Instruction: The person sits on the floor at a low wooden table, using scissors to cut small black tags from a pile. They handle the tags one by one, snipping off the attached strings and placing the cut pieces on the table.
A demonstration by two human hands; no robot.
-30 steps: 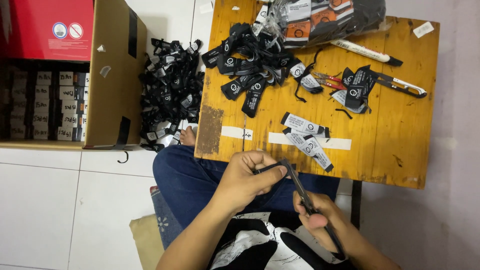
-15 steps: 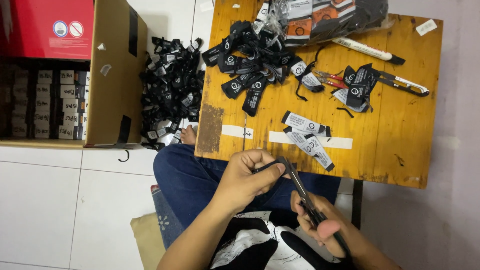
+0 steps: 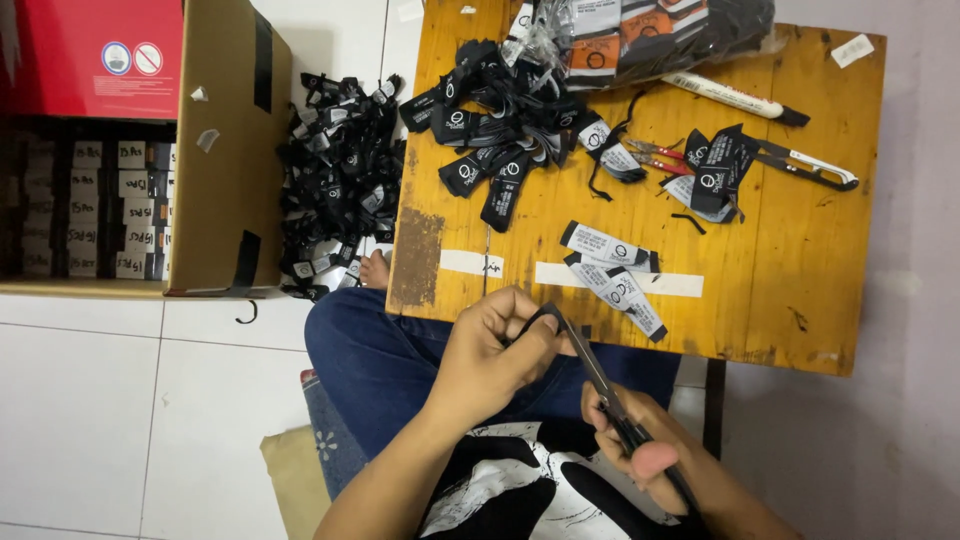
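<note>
Black strap [image 3: 590, 362], drawn taut over the lap at the near edge of the wooden table [image 3: 800, 290]: left hand [image 3: 495, 352] fingers pinched on its far end, right hand [image 3: 630, 445] fingers closed around its near end.

My left hand [image 3: 495, 350] pinches a black strap [image 3: 540, 318] at the wooden table's [image 3: 800, 290] near edge while my right hand [image 3: 635, 440] grips black scissors [image 3: 600, 375] against it. Two white-printed labels [image 3: 612, 275] lie just inside that edge, and a heap of black labels [image 3: 500, 140] sits near the far left corner.
</note>
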